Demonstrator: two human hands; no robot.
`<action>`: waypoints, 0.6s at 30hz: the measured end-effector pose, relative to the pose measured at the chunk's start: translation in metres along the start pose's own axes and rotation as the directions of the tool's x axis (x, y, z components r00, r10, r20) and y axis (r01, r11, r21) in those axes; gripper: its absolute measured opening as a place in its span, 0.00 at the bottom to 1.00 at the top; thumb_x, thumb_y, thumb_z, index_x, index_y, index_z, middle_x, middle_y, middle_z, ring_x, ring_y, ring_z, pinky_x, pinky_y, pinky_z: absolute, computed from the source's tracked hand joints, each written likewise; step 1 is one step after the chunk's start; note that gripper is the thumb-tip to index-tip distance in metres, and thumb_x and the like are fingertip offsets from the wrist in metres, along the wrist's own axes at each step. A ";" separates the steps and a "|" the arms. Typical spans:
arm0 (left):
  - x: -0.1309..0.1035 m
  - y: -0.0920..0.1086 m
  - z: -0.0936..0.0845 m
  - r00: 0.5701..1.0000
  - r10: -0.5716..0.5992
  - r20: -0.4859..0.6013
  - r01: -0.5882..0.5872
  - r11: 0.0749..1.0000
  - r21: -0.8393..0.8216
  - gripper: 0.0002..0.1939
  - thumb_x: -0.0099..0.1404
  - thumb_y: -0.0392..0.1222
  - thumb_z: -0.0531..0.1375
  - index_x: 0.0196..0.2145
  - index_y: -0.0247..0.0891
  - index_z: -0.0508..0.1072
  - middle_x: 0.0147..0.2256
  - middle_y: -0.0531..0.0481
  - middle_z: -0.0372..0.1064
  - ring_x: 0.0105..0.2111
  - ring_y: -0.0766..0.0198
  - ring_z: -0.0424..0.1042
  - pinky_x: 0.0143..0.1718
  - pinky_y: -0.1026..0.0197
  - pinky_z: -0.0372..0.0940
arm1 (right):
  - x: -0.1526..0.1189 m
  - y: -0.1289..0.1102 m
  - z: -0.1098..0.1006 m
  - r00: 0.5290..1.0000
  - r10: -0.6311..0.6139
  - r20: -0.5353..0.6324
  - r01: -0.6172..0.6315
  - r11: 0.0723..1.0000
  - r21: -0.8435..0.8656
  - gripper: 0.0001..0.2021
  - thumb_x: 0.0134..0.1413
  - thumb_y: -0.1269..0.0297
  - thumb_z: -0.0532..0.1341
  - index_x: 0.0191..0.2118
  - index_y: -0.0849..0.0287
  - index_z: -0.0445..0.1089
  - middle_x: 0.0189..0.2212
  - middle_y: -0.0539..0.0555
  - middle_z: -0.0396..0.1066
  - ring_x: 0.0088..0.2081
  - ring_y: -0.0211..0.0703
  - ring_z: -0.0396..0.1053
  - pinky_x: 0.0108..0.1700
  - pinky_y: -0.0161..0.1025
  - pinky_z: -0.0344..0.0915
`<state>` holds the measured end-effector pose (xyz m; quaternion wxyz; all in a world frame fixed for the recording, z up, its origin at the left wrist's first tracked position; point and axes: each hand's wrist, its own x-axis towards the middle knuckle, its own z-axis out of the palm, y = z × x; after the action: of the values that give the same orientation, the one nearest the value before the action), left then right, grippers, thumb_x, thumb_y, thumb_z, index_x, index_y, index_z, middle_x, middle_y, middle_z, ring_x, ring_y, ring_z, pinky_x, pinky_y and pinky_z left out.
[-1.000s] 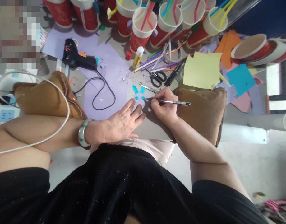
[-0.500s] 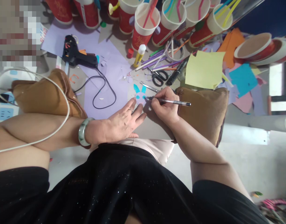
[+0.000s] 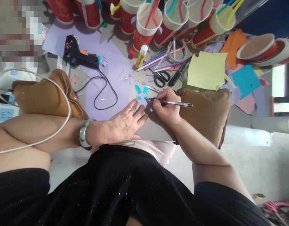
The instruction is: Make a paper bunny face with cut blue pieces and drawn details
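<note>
Nearest, a black garment (image 3: pixel 111 188) is filling the foreground, and a pale bracelet (image 3: pixel 84 133) is circling the left wrist. The left hand (image 3: pixel 123 123) is lying palm down and unclenched, its fingers spreading over the table (image 3: pixel 157 130) and its fingertips reaching the lower edge of a paper rabbit face (image 3: pixel 142 101). The right hand (image 3: pixel 168 108) is grasping a pen (image 3: pixel 178 103) between thumb and fingers, the tip pointing at the blue eye nearer that hand; whether it is touching the paper is too small to tell. The rabbit face is lying flat between the hands, its blue ears pointing away from the person.

A brown cushion (image 3: pixel 204 116) is resting beside the right forearm. Just past the rabbit face, scissors (image 3: pixel 150 88) are lying near a black marker (image 3: pixel 177 75), with yellow paper (image 3: pixel 205 71) spreading to the right. On the left, a black glue gun (image 3: pixel 79 59) is resting on purple paper (image 3: pixel 95 99). Beyond, a glue stick (image 3: pixel 141 57) is lying near a red cap (image 3: pixel 131 53), and red paper cups (image 3: pixel 143 40) are standing farthest away, several holding colored straws (image 3: pixel 181 14).
</note>
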<state>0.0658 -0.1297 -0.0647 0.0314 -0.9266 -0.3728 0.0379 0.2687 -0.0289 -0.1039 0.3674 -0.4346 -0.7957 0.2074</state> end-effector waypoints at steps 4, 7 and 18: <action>0.000 0.000 -0.001 1.000 0.001 -0.002 -0.001 1.000 0.001 0.44 0.71 0.67 0.59 0.70 0.28 0.65 0.68 0.25 0.64 0.68 0.30 0.64 0.71 0.33 0.52 | -0.002 -0.001 0.000 0.999 -0.024 -0.044 0.026 0.998 0.054 0.05 0.51 0.68 0.61 0.30 0.52 0.62 0.20 0.44 0.67 0.22 0.38 0.66 0.27 0.38 0.64; 0.000 -0.001 -0.001 1.000 0.010 -0.004 -0.010 1.000 0.007 0.43 0.72 0.67 0.58 0.69 0.27 0.66 0.67 0.24 0.65 0.68 0.31 0.65 0.71 0.33 0.51 | -0.003 -0.005 -0.001 0.999 -0.045 -0.016 0.047 0.996 0.076 0.05 0.53 0.65 0.62 0.31 0.52 0.64 0.21 0.44 0.69 0.22 0.38 0.67 0.27 0.38 0.64; 0.000 -0.002 0.003 1.000 0.024 0.002 -0.024 0.999 -0.042 0.44 0.72 0.67 0.58 0.70 0.25 0.64 0.67 0.22 0.63 0.69 0.31 0.63 0.72 0.32 0.49 | -0.003 -0.011 -0.001 0.991 -0.037 0.126 0.030 0.998 0.058 0.05 0.58 0.60 0.63 0.33 0.53 0.69 0.23 0.45 0.72 0.23 0.37 0.68 0.28 0.37 0.66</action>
<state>0.0638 -0.1283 -0.0671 0.0108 -0.9315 -0.3623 0.0316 0.2643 -0.0374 -0.0970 0.3312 -0.3968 -0.8185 0.2507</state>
